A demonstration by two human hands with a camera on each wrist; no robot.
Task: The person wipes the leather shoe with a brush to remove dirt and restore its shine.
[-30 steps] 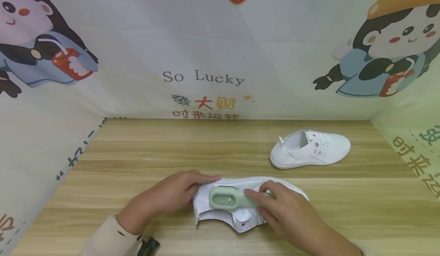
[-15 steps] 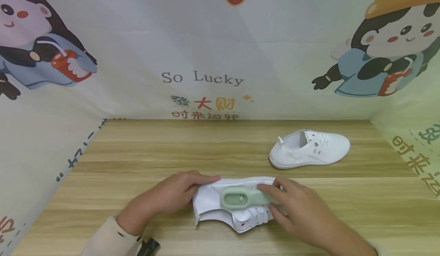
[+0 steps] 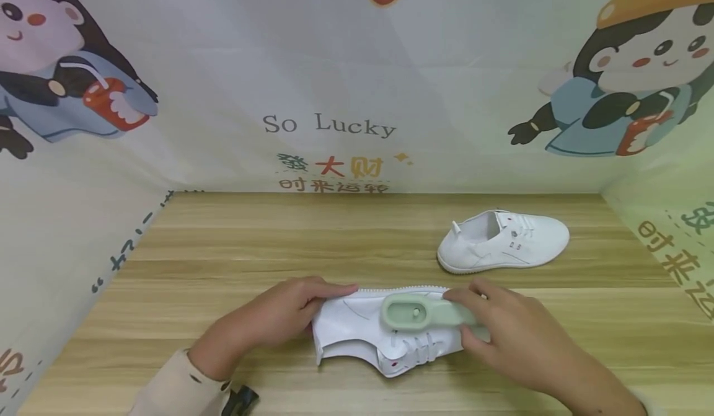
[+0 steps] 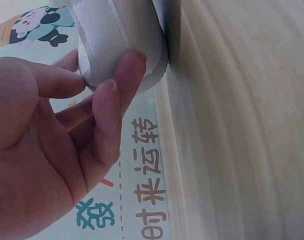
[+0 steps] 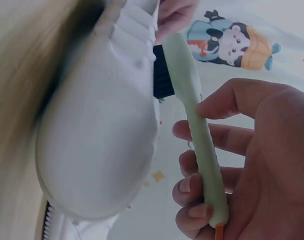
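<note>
A white lace-up shoe [image 3: 346,320] lies tipped on its side on the table, its opening toward me and its toe to the right. My left hand [image 3: 284,314] grips it by the heel, and the left wrist view shows thumb and fingers pinching the heel [image 4: 119,45]. My right hand [image 3: 515,332] holds a pale green shoe brush [image 3: 407,312] by the handle. In the right wrist view the brush's dark bristles [image 5: 163,72] press against the side of the shoe, and the fingers curl round the handle [image 5: 207,160].
Another white shoe [image 3: 535,239] stands upright behind, at the right of the wooden table [image 3: 268,236]. Printed cloth walls [image 3: 334,62] enclose the back and sides. A small black object [image 3: 241,400] lies by the left sleeve.
My right hand has slid the brush to the right along the shoe's side, from near the heel toward the laces. The left hand keeps its grip on the heel, and the shoe stays put.
</note>
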